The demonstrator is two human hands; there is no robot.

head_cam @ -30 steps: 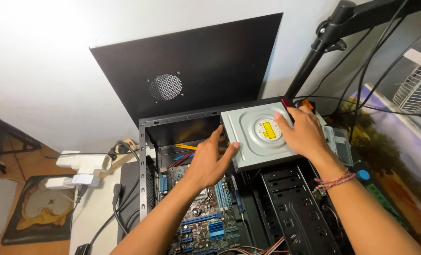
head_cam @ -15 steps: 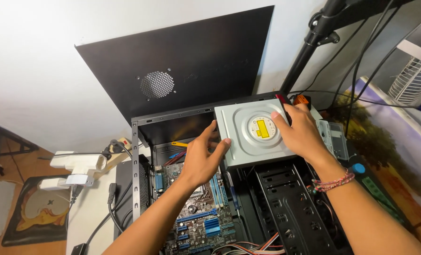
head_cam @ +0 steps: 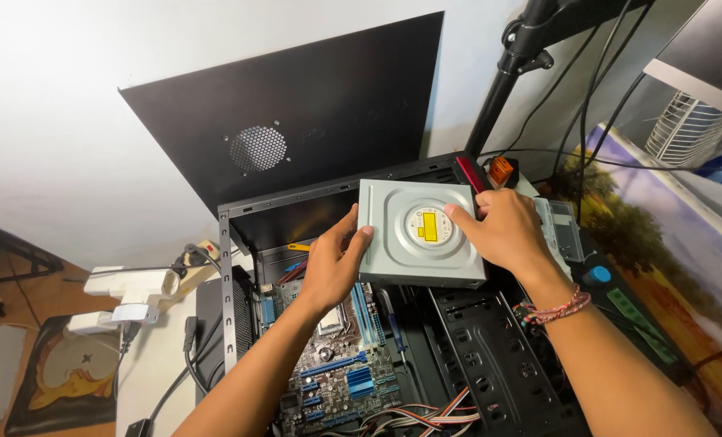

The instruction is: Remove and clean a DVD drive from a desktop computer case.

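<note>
Both hands grip the grey disc drive [head_cam: 413,235] flat over the open computer case [head_cam: 474,356]: left hand [head_cam: 332,263] on its left edge, right hand [head_cam: 502,231] on top right.

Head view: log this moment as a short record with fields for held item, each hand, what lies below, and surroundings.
Held item: grey metal optical drive, yellow sticker on top, held level
Left hand: grips the drive's left edge
Right hand: on the drive's top and right side
Below: open computer case with motherboard exposed
Behind: black side panel leaning on the wall
Left: white power strip
</note>
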